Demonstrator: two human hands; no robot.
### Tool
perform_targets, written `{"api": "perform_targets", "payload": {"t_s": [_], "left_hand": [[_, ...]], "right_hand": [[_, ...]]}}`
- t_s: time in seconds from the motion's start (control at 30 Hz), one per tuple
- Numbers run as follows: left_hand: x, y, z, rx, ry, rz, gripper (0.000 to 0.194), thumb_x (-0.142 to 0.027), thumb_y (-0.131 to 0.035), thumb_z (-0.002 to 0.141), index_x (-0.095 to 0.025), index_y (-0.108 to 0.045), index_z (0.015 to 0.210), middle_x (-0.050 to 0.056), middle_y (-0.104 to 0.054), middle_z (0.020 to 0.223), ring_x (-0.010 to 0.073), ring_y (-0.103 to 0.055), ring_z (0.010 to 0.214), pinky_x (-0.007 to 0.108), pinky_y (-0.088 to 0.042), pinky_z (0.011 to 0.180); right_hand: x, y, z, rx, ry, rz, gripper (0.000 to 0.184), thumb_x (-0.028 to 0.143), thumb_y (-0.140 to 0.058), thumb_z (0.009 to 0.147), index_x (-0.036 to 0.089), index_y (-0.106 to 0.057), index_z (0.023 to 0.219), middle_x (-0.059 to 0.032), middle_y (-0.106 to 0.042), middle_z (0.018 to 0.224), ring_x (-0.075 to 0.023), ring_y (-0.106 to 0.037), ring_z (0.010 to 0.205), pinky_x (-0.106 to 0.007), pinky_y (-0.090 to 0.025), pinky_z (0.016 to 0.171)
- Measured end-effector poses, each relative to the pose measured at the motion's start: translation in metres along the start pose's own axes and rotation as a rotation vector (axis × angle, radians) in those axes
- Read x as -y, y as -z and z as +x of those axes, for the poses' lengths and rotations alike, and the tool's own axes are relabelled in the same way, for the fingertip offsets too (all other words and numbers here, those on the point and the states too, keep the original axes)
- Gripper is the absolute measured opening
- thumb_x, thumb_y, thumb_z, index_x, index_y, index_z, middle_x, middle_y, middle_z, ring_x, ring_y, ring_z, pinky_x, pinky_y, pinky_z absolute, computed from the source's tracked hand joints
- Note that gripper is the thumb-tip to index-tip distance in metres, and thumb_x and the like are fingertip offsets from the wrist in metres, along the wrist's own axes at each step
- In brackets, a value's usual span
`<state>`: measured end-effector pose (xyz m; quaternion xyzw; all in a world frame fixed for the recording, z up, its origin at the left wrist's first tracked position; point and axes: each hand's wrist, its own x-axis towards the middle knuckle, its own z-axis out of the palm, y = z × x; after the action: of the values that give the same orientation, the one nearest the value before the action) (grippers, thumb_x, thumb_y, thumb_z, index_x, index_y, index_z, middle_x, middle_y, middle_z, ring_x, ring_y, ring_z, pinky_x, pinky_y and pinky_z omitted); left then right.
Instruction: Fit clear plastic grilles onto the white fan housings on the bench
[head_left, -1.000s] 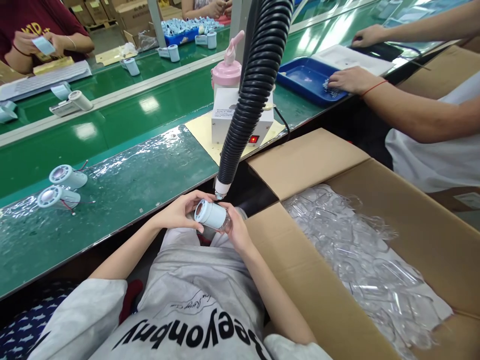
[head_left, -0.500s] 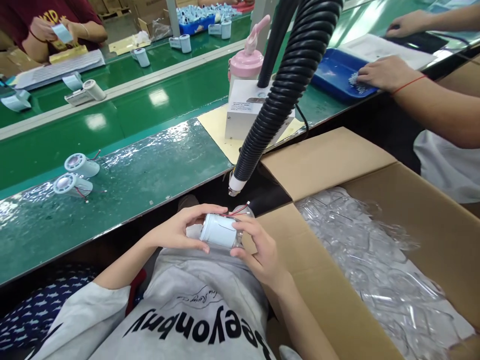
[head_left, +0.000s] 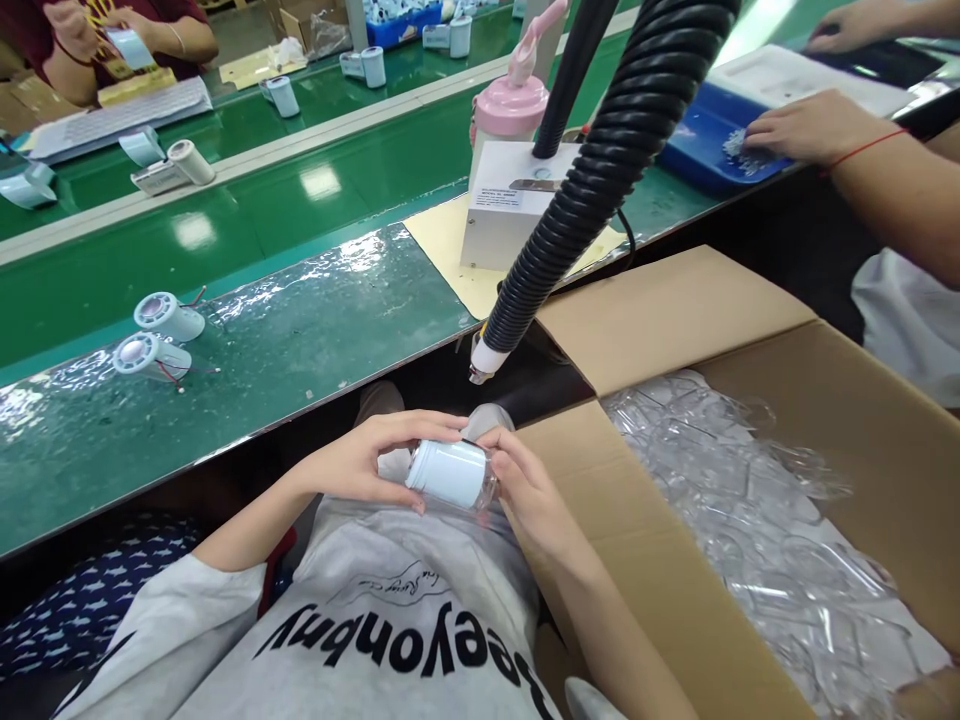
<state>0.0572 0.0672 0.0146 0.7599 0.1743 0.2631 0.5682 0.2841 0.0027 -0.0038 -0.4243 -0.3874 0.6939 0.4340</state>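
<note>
A light-blue cylinder [head_left: 450, 474] lies on its side between my hands, above my lap. Clear plastic [head_left: 487, 490] shows around its right end and lower edge. My left hand [head_left: 367, 458] curves round the left end, thumb below and fingers along the top. At the right end, my right hand [head_left: 525, 488] has its thumb and fingers closed on the edge; whether they pinch the plastic or a wire is hidden. Two similar pale-blue cylinders, the nearer one [head_left: 152, 356] and the farther one [head_left: 169, 316], rest on the green bench at left, with thin red wires.
An open cardboard box [head_left: 675, 600] at my right holds many clear plastic covers [head_left: 750, 530]. A black ribbed hose [head_left: 585, 190] with a nozzle hangs ahead, before a white device [head_left: 499, 205]. A co-worker's hand [head_left: 802, 128] reaches into a blue tray [head_left: 697, 135].
My right hand has shifted its fingers up along the cylinder's right end. The red wire with its white plug, which stuck out at the top, is out of sight. The cylinder has turned slightly.
</note>
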Motion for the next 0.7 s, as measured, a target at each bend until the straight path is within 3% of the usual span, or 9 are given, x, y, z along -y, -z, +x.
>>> {"api": "perform_targets", "payload": {"t_s": [0.23, 0.4, 0.5, 0.57, 0.63, 0.7], "left_hand": [[0.003, -0.002, 0.0, -0.01, -0.03, 0.046, 0.07, -0.023, -0.084, 0.077, -0.035, -0.057, 0.141, 0.011, -0.056, 0.148, 0.0301, -0.057, 0.132, 0.046, -0.048, 0.109], [-0.002, -0.007, -0.003, -0.068, 0.067, 0.022, 0.064, -0.025, -0.082, 0.078, -0.03, -0.059, 0.137, 0.012, -0.06, 0.138, 0.0288, -0.06, 0.125, 0.039, -0.054, 0.098], [-0.008, -0.011, -0.006, -0.141, 0.198, -0.064, 0.063, -0.03, -0.082, 0.077, -0.025, -0.059, 0.135, 0.012, -0.063, 0.129, 0.0263, -0.063, 0.115, 0.036, -0.056, 0.093], [-0.011, -0.013, -0.007, -0.178, 0.273, -0.129, 0.061, -0.033, -0.082, 0.077, -0.023, -0.059, 0.132, 0.011, -0.064, 0.123, 0.0229, -0.066, 0.105, 0.032, -0.057, 0.088], [-0.013, -0.015, -0.008, -0.198, 0.315, -0.171, 0.061, -0.036, -0.082, 0.077, -0.022, -0.06, 0.131, 0.009, -0.065, 0.116, 0.0198, -0.066, 0.096, 0.029, -0.057, 0.083], [-0.013, -0.016, -0.008, -0.192, 0.327, -0.198, 0.062, -0.038, -0.082, 0.077, -0.022, -0.06, 0.132, 0.008, -0.066, 0.112, 0.0176, -0.066, 0.09, 0.027, -0.058, 0.078]], "right_hand": [[-0.01, -0.006, 0.008, 0.041, -0.256, 0.175, 0.065, 0.085, -0.063, 0.07, 0.023, -0.046, 0.081, 0.0051, -0.06, 0.049, -0.0128, -0.055, 0.033, -0.017, -0.036, 0.025], [-0.014, -0.006, 0.005, 0.071, -0.261, 0.131, 0.063, 0.085, -0.051, 0.079, 0.022, -0.05, 0.084, 0.0042, -0.058, 0.047, -0.0141, -0.055, 0.033, -0.019, -0.035, 0.026], [-0.014, -0.002, -0.002, -0.007, -0.065, -0.064, 0.043, 0.062, -0.052, 0.094, 0.02, -0.06, 0.093, -0.0018, -0.069, 0.065, -0.0168, -0.066, 0.049, -0.024, -0.052, 0.04], [-0.012, 0.003, -0.007, -0.065, 0.205, -0.284, 0.023, 0.036, -0.056, 0.097, 0.023, -0.062, 0.116, -0.0087, -0.075, 0.105, -0.0217, -0.075, 0.085, -0.032, -0.064, 0.069], [-0.011, 0.007, -0.01, -0.023, 0.528, -0.512, 0.047, 0.017, -0.061, 0.093, 0.031, -0.053, 0.137, -0.0091, -0.059, 0.145, -0.0258, -0.063, 0.125, -0.044, -0.057, 0.1], [-0.011, 0.01, -0.011, 0.081, 0.77, -0.654, 0.064, 0.008, -0.064, 0.09, 0.039, -0.048, 0.144, -0.0044, -0.047, 0.157, -0.0261, -0.05, 0.14, -0.05, -0.049, 0.112]]}}
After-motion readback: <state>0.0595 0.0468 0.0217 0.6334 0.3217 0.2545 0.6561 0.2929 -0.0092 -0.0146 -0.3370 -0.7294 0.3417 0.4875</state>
